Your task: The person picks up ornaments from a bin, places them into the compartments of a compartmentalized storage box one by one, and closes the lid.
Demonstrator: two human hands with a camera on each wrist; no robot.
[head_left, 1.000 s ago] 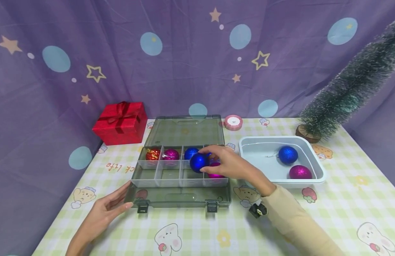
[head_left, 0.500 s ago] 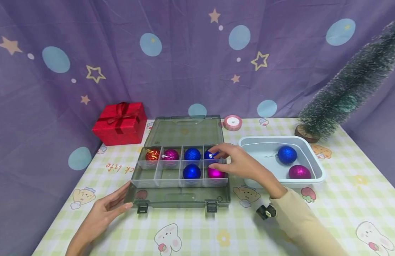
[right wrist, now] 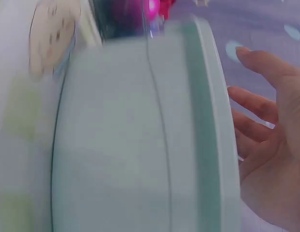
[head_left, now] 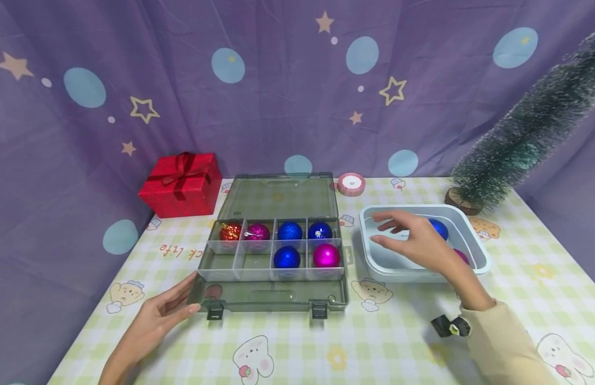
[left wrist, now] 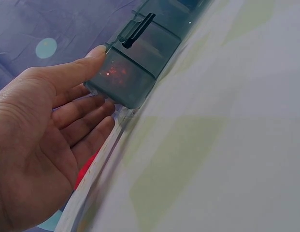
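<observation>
A clear grey divided box (head_left: 268, 294) lies with its lid up. Its back row holds an orange-red bauble (head_left: 230, 232), a magenta glitter bauble (head_left: 257, 232) and two blue baubles. In the front row are a shiny blue bauble (head_left: 287, 258) and a shiny pink bauble (head_left: 326, 256). At the box's front left corner, my left hand (head_left: 155, 315) rests with thumb and relaxed fingers against it. My right hand (head_left: 413, 240) hovers over the pale blue tray (head_left: 425, 275), fingers apart and holding nothing. In the tray, a blue bauble (head_left: 439, 229) and a magenta bauble (head_left: 463, 256) are partly hidden behind that hand.
A red gift box (head_left: 182, 184) stands at the back left, and a pink-rimmed ribbon roll (head_left: 351, 184) lies behind the box. A small frosted tree (head_left: 524, 133) stands at the back right. The checked tablecloth (head_left: 297, 347) ends at a purple curtain.
The right hand has put the shiny blue bauble into the front row, beside the pink one, and let go. It has since moved right, over the tray. The left hand has stayed put.
</observation>
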